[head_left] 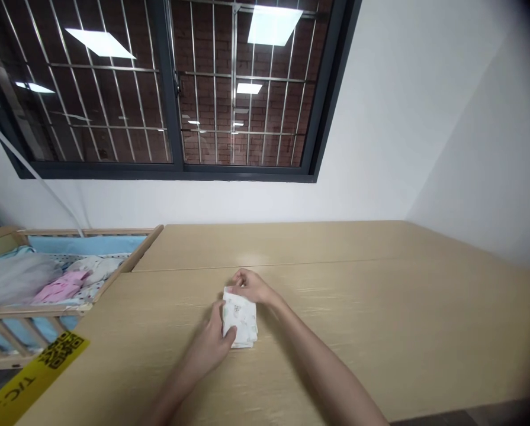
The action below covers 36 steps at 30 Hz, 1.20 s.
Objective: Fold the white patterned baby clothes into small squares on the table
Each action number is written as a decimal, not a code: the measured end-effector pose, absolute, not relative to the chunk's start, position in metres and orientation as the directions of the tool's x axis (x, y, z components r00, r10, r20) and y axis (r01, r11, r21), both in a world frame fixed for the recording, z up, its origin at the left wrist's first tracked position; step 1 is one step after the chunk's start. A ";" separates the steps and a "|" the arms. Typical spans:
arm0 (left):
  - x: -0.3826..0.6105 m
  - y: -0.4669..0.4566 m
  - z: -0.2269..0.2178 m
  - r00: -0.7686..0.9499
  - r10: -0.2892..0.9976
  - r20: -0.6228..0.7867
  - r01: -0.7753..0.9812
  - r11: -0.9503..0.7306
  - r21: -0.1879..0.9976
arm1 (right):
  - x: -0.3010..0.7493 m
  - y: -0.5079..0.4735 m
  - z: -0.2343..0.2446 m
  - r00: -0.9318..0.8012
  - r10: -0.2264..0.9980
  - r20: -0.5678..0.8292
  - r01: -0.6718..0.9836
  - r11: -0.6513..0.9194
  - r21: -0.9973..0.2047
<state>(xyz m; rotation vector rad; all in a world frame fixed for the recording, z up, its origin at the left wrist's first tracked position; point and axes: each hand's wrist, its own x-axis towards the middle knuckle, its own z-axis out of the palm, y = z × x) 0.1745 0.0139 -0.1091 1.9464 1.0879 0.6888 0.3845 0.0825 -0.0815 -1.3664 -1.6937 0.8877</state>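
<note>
A small white cloth (239, 322) with a faint printed pattern lies folded into a compact rectangle on the wooden tabletop (357, 331). Gripping its left edge is my left hand (218, 338), with the thumb over the top face and the fingers along the side. My right hand (252, 286) reaches across the far edge, its thumb and fingers closed at the far left corner of the cloth. Layers show at the near and right edges. Some of the right fingertips are hard to make out.
To the left stands a wooden crib (147, 245) with light blue lining, holding a pink cloth (63, 287) and pale bedding (18, 278). A yellow label strip (34, 378) crosses the lower left. A barred window (247, 171) and white wall (371, 118) rise behind the table.
</note>
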 end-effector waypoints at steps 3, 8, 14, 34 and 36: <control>0.179 0.007 -0.110 0.427 0.904 0.012 0.727 -0.351 0.591 | 0.374 0.092 -0.092 -0.156 0.974 0.162 0.577 0.223 -0.786; 0.181 -0.011 -0.096 0.359 0.918 0.166 0.887 -0.391 0.244 | 0.366 0.083 -0.086 -0.177 0.951 0.252 0.773 0.293 -0.562; 0.195 -0.051 -0.136 0.366 0.712 0.599 0.797 -0.573 0.193 | 0.352 0.024 -0.049 -0.504 0.804 0.316 0.745 0.590 -0.312; 0.204 -0.057 -0.183 0.362 0.809 0.464 0.817 -0.515 0.260 | 0.394 0.049 -0.097 -0.591 0.804 0.062 0.704 0.552 -0.448; 0.201 -0.055 -0.187 0.376 0.796 0.474 0.811 -0.531 0.248 | 0.397 0.058 -0.100 -0.571 0.819 0.061 0.720 0.535 -0.442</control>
